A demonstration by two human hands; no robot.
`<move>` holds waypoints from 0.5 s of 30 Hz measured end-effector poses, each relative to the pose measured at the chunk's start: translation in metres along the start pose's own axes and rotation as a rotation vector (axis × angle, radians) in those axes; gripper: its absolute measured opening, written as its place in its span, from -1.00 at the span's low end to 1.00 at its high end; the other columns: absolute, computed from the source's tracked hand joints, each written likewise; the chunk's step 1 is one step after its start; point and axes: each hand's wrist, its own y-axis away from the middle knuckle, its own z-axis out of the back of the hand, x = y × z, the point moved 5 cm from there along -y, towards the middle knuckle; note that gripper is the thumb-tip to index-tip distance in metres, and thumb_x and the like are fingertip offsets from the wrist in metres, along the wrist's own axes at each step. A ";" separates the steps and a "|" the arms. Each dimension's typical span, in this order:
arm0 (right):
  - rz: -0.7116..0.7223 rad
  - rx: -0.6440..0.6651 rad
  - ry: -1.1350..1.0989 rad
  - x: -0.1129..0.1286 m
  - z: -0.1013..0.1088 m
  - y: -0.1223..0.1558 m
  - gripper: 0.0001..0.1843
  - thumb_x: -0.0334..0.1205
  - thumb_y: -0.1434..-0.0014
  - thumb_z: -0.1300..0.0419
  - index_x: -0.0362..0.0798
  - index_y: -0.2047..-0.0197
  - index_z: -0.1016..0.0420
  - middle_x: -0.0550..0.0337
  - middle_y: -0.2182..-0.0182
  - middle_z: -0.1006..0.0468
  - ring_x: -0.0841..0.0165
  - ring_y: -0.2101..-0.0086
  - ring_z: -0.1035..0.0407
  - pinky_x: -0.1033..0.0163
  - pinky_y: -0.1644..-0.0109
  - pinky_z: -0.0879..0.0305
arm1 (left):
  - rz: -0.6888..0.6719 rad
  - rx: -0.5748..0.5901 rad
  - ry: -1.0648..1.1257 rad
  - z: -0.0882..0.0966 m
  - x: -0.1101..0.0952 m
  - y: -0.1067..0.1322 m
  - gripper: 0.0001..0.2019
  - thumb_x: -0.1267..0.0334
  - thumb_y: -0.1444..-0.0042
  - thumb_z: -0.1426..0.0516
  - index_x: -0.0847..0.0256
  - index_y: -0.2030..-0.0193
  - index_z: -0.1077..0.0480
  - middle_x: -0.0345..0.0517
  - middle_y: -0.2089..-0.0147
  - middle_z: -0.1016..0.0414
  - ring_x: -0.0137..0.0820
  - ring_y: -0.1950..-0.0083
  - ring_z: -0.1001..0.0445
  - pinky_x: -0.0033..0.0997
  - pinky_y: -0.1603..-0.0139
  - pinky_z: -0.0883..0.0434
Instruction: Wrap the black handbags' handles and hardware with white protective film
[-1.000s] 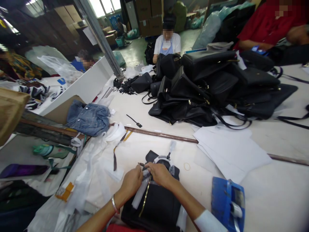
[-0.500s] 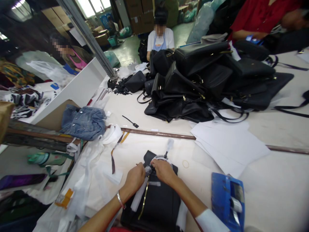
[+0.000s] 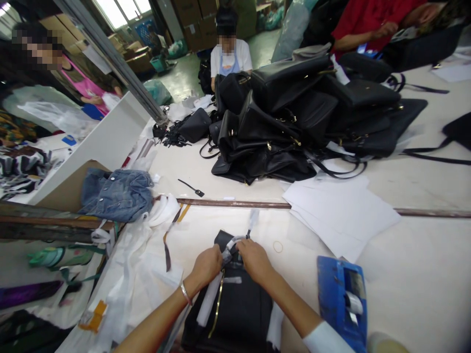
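Observation:
A black bag (image 3: 243, 309) with a slanting gold zipper lies on the table in front of me. White and clear wrapping covers its curved top handle (image 3: 231, 243) and its side straps. My left hand (image 3: 208, 263) is closed at the left end of the handle, its fingertips pinching the wrapping there. Bent over the right part of the handle, my right hand (image 3: 254, 260) grips it between thumb and fingers. A wrapped tag (image 3: 253, 220) sticks up beyond the handle. What lies inside my fingers is partly hidden.
A blue tape dispenser (image 3: 340, 299) stands to the right. White paper sheets (image 3: 342, 211) lie behind it. A heap of black bags (image 3: 279, 122) covers the far table. Denim cloth (image 3: 116, 193) and plastic strips are at left. Co-workers sit across and to both sides.
My right hand has shifted slightly right along the handle, uncovering more of its wrapped curve. My left hand stays at the handle's left end. The view has turned a little to the right.

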 end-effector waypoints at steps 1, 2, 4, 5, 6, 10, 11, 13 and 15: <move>-0.020 -0.005 0.029 0.000 -0.001 0.000 -0.76 -0.45 -0.22 -0.01 -0.08 0.12 -0.43 0.03 0.17 -0.48 0.23 0.15 -0.32 0.19 0.10 -0.21 | 0.002 -0.001 0.002 0.000 0.000 0.000 -0.81 0.29 -0.25 0.11 0.23 0.24 -0.29 0.01 0.29 -0.54 -0.27 0.25 -0.50 -0.39 0.34 -0.19; -0.028 -0.008 0.047 0.002 -0.003 0.000 -0.77 -0.43 -0.23 -0.01 -0.06 0.14 -0.44 0.04 0.18 -0.47 0.22 0.16 -0.32 0.19 0.11 -0.21 | 0.005 -0.002 0.003 0.000 0.000 0.000 -0.81 0.30 -0.25 0.11 0.23 0.24 -0.29 0.01 0.29 -0.54 -0.27 0.25 -0.50 -0.40 0.34 -0.18; -0.015 -0.009 0.051 0.008 -0.008 -0.002 -0.80 -0.39 -0.25 -0.02 -0.04 0.17 -0.45 0.06 0.19 -0.47 0.24 0.18 -0.31 0.18 0.13 -0.21 | 0.011 -0.002 0.005 0.000 -0.002 -0.001 -0.80 0.31 -0.25 0.12 0.23 0.23 -0.30 0.00 0.29 -0.53 -0.28 0.25 -0.50 -0.40 0.33 -0.19; 0.004 -0.005 0.043 0.011 -0.010 -0.002 -0.81 -0.37 -0.25 -0.03 -0.03 0.19 -0.46 0.07 0.19 -0.46 0.24 0.19 -0.31 0.19 0.13 -0.21 | 0.013 -0.002 0.005 -0.001 -0.003 -0.002 -0.80 0.31 -0.25 0.12 0.23 0.22 -0.30 0.00 0.28 -0.54 -0.28 0.24 -0.50 -0.40 0.32 -0.19; 0.024 0.001 0.028 0.014 -0.012 -0.002 -0.81 -0.36 -0.26 -0.03 -0.03 0.21 -0.47 0.07 0.20 -0.46 0.25 0.19 -0.31 0.19 0.13 -0.21 | 0.016 -0.002 0.006 -0.002 -0.004 -0.002 -0.80 0.32 -0.26 0.13 0.23 0.21 -0.30 0.01 0.27 -0.54 -0.28 0.23 -0.50 -0.40 0.31 -0.19; -0.005 -0.041 -0.059 0.012 -0.010 0.006 -0.82 -0.36 -0.25 -0.04 -0.04 0.16 -0.45 0.08 0.18 -0.47 0.26 0.14 -0.32 0.21 0.07 -0.21 | 0.026 0.000 0.008 -0.004 -0.007 -0.003 -0.80 0.32 -0.26 0.13 0.23 0.20 -0.30 0.02 0.25 -0.54 -0.28 0.21 -0.50 -0.39 0.29 -0.21; -0.058 -0.057 -0.054 0.008 -0.008 0.008 -0.81 -0.38 -0.24 -0.04 -0.05 0.13 -0.43 0.07 0.17 -0.47 0.26 0.15 -0.33 0.21 0.07 -0.22 | 0.028 0.001 0.008 -0.004 -0.007 -0.003 -0.80 0.31 -0.26 0.12 0.23 0.20 -0.30 0.02 0.25 -0.54 -0.28 0.21 -0.50 -0.39 0.29 -0.22; -0.167 -0.058 0.003 0.000 -0.008 0.012 -0.79 -0.42 -0.23 -0.02 -0.08 0.12 -0.42 0.03 0.18 -0.47 0.24 0.16 -0.34 0.21 0.09 -0.23 | 0.030 0.003 0.003 -0.003 -0.008 -0.002 -0.79 0.30 -0.26 0.12 0.24 0.19 -0.30 0.03 0.24 -0.55 -0.28 0.21 -0.51 -0.40 0.28 -0.24; -0.216 -0.025 0.052 -0.004 -0.012 0.015 -0.77 -0.46 -0.22 0.01 -0.09 0.17 -0.43 0.02 0.21 -0.49 0.22 0.18 -0.36 0.20 0.11 -0.24 | 0.034 0.004 -0.011 -0.002 -0.011 -0.002 -0.78 0.30 -0.27 0.13 0.25 0.17 -0.30 0.04 0.24 -0.55 -0.28 0.20 -0.52 -0.39 0.26 -0.26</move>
